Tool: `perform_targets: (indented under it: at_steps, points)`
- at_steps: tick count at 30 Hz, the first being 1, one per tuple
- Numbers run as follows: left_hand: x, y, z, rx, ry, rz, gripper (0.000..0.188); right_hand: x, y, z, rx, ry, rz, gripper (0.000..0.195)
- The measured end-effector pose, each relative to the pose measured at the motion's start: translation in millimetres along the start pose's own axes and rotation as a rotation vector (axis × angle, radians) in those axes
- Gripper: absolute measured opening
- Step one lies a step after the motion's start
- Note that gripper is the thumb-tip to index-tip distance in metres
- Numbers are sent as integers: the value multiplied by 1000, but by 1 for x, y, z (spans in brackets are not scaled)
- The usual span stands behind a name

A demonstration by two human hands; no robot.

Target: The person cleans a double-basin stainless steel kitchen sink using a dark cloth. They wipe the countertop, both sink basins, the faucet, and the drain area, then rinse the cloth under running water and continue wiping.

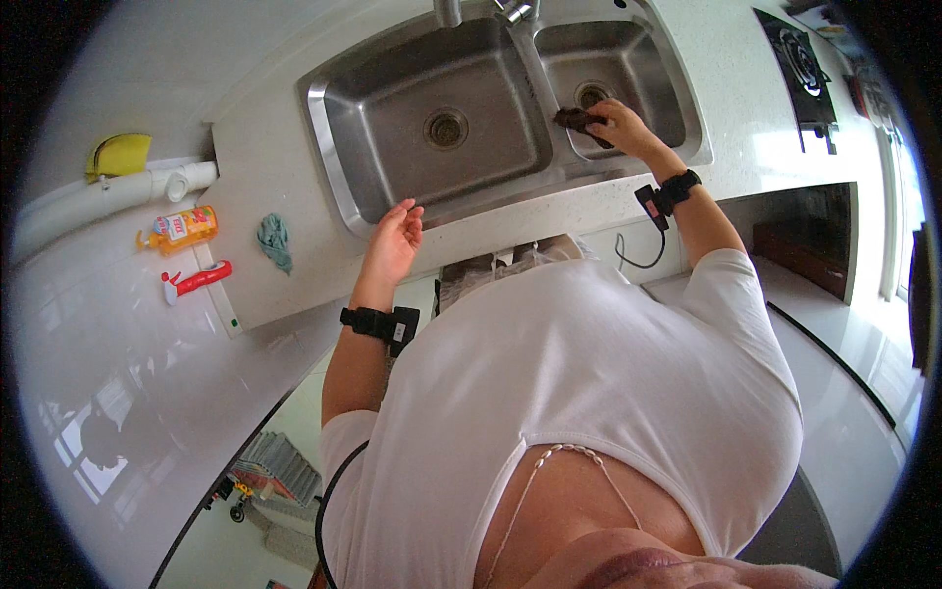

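My right hand [624,131] grips a dark brown cloth [581,124] at the near left edge of the smaller sink basin [633,59], and the cloth lies partly across the divider. My left hand [397,239], fingers slightly curled and apart, holds nothing at the near rim of the larger steel basin [412,88]. Each basin has a round drain, and no dishes show in them. A crumpled teal cloth [274,243] lies on the white counter to the left of my left hand.
At the far left stand an orange pump bottle [184,230] and a red spray bottle [197,281]. A yellow object [119,156] rests by a white pipe [158,185]. The faucet [447,13] is behind the basins, and a black gas stove [798,73] is at the right.
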State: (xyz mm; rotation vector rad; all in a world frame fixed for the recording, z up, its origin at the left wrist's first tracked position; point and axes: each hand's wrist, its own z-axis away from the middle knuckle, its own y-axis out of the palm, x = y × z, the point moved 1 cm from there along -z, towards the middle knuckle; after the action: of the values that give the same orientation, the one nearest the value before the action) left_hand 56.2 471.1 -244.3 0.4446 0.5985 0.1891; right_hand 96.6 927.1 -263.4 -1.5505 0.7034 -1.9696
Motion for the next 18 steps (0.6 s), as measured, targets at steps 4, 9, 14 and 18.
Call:
perform_targets:
  at_steps: [4, 9, 14, 18]
  points:
    - [-10, -14, 5, 25, -31, 9, 21, 2, 32, 22, -47, -137, 237, 37]
    - [-25, -51, 14, 2, -49, 18, 23, 58, 66, 51, 6, 117, 356, 36]
    - [-52, -79, 26, -23, -88, -41, 26, 125, 133, 46, -37, 105, 366, 31]
    - [-68, -101, 25, 26, -111, -62, 22, 181, 208, 40, -136, -2, 350, 29]
